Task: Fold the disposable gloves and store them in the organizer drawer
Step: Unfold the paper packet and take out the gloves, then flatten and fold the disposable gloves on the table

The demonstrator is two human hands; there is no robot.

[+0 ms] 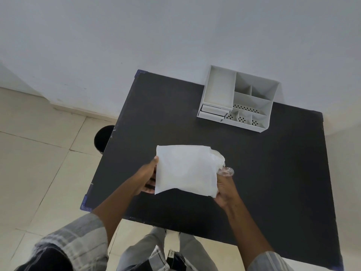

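A white, roughly square bundle of disposable gloves (186, 169) is held above the black table (273, 163), in front of me. My left hand (147, 177) grips its left edge, thumb on top. My right hand (224, 189) grips its lower right corner. A clear glove fingertip (226, 171) sticks out at the right side. The white organizer (237, 98) stands at the table's far right against the wall. Its two small drawers (213, 112) sit at its front left, slightly pulled out.
The organizer's top has an open tray and several divided compartments, some with perforated floors. A black round bin (102, 138) stands on the tiled floor beside the table's left edge. The wall runs right behind the table.
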